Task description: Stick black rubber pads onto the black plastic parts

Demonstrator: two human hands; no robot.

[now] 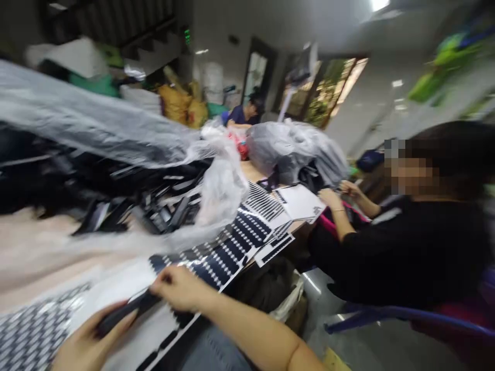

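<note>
A dark elongated piece (121, 315), smooth and black, lies across my two hands above the sticker sheets; its exact kind is blurred. My left hand (91, 332) wraps its near end between thumb and fingers. At the far end, my right hand (180, 288) is closed in a pinch on it. Under my hands is a white backing sheet (154, 335) with a few black oblong stickers along its edge. Another sheet (228, 247), covered in rows of dark oblong stickers, extends beyond my right hand. A third patterned sheet (38, 330) lies at the left.
Many similar black pieces (154, 211) are heaped beyond my hands, partly under clear plastic film (220, 190). A co-worker (410, 237) sits at the right, hands on dark material with a pink edge. A large plastic-wrapped bundle (294, 147) and another person (243, 113) are farther back.
</note>
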